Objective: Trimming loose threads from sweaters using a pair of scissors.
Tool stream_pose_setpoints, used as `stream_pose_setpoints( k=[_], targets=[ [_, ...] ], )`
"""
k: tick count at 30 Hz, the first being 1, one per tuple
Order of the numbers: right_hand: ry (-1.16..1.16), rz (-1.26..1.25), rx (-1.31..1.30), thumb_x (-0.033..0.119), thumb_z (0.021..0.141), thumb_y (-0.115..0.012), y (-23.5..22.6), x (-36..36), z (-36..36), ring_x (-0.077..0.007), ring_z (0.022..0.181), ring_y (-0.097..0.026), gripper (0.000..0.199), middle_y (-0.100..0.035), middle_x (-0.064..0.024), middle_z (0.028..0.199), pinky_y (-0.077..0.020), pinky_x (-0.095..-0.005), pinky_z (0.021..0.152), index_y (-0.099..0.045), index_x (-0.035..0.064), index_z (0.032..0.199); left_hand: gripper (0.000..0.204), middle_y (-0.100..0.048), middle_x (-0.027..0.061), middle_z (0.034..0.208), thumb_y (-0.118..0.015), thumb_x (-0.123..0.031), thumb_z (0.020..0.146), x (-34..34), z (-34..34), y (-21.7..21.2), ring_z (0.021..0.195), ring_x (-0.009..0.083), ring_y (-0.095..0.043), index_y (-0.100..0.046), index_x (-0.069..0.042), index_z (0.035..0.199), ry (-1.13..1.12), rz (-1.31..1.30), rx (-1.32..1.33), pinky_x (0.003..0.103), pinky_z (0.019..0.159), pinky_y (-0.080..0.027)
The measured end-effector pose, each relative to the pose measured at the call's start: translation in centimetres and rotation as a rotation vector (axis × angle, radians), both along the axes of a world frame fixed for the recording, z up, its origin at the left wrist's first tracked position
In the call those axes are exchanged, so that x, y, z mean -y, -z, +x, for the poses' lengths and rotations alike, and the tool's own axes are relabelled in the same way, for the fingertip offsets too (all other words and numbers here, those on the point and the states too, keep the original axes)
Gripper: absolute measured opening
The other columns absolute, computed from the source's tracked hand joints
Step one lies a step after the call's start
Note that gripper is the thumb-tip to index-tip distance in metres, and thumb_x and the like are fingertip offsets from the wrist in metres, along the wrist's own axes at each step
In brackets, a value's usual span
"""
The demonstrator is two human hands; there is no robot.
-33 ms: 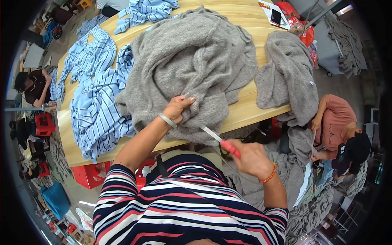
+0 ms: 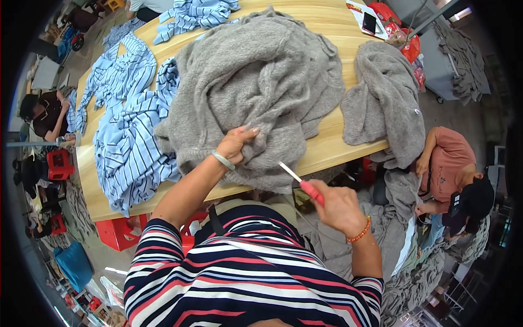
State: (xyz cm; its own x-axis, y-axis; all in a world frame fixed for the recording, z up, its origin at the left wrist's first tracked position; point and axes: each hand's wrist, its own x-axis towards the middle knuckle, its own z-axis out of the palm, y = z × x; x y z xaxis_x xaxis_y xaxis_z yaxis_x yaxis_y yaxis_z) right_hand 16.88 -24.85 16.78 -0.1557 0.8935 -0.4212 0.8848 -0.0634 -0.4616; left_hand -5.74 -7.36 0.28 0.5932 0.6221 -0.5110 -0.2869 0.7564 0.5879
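A: Quick, what's changed?

B: R hand [image 2: 340, 210], mainly. Its red-handled tool [image 2: 312, 191], w/ a thin pale blade, has gone slightly fwd & to the person's R vs. a moment ago. Blade looks narrower too, poss. turned; can't be sure.

A: R fingers?

B: Wrapped round the handle.

A: And L hand [image 2: 232, 147]?

B: Same spot. Fingers closed on a fold of the grey knit [image 2: 250, 90], thumb on top.

A: Where's the knit exactly?

B: Big heap mid-bench [image 2: 329, 159], nr part reaching the bench's nr edge. Blue striped garments [image 2: 131, 139] to its L, a 2nd grey piece [image 2: 381, 98] to its R, apart from it.

A: Meaning for the work?

B: My read: L anchors the cloth, R handles the blade. Cloth hasn't visibly shifted, so prob. just a small tool adj. Tip shows over the knit's nr part, R of the L hand, w/ a gap btwn. Touching the cloth? Can't tell from this angle.
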Motion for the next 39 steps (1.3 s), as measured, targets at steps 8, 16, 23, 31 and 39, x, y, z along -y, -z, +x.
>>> stream_pose_setpoints(
  k=[8, 16, 23, 31, 39],
  targets=[
    [-0.041, 0.058, 0.030, 0.021, 0.082, -0.061, 0.1, -1.1, -0.6, -0.0376, 0.065, -0.063, 0.032, -0.063, -0.0181, 0.069, -0.0505, -0.0458, 0.059, -0.059, 0.0173, 0.113, 0.024, -0.064, 0.0127, 0.111, -0.056, -0.010, 0.093, 0.1, -0.7, 0.4, 0.103, 0.0238, -0.063, -0.057, 0.001, 0.114, -0.096, -0.217, 0.181, 0.040, 0.094, -0.051],
    [0.080, 0.099, 0.168, 0.022, 0.083, -0.060, -0.3, -3.5, 0.9, -0.0380, 0.073, -0.065, 0.032, -0.064, -0.0205, 0.074, -0.0510, -0.0490, 0.065, -0.058, 0.0131, 0.114, 0.022, -0.066, 0.0103, 0.105, -0.055, -0.012, 0.094, 1.5, -0.8, 0.1, 0.095, 0.0207, -0.065, -0.058, 0.000, 0.113, -0.054, -0.027, 0.043, 0.036, 0.089, -0.053],
    [-0.142, -0.044, 0.033, 0.023, 0.081, -0.064, -1.1, -3.3, -0.6, -0.0381, 0.072, -0.063, 0.039, -0.064, -0.0188, 0.074, -0.0494, -0.0471, 0.066, -0.057, 0.0167, 0.119, 0.021, -0.067, 0.0083, 0.101, -0.055, -0.014, 0.095, 1.5, -2.0, -0.3, 0.093, 0.0200, -0.066, -0.060, 0.001, 0.109, -0.046, -0.139, 0.132, 0.035, 0.088, -0.053],
    [-0.024, -0.007, 0.085, 0.021, 0.082, -0.064, -0.8, -3.5, 0.1, -0.0384, 0.073, -0.062, 0.036, -0.064, -0.0187, 0.076, -0.0489, -0.0464, 0.065, -0.058, 0.0140, 0.116, 0.016, -0.060, 0.0132, 0.113, -0.067, -0.007, 0.067, 5.1, -6.6, -6.8, 0.107, 0.0382, -0.052, -0.066, -0.009, 0.083, -0.085, 1.578, -1.171, 0.050, 0.088, -0.038],
    [-0.129, 0.011, -0.020, 0.021, 0.080, -0.062, 0.9, -4.6, -1.5, -0.0364, 0.079, -0.064, 0.036, -0.067, -0.0151, 0.085, -0.0507, -0.0456, 0.068, -0.059, 0.0185, 0.116, 0.010, -0.058, 0.0028, 0.079, -0.064, -0.008, 0.075, 2.3, -17.1, 0.4, 0.076, 0.0094, -0.054, -0.060, -0.004, 0.083, -0.243, 0.920, -1.058, 0.024, 0.069, -0.043]
  ],
)
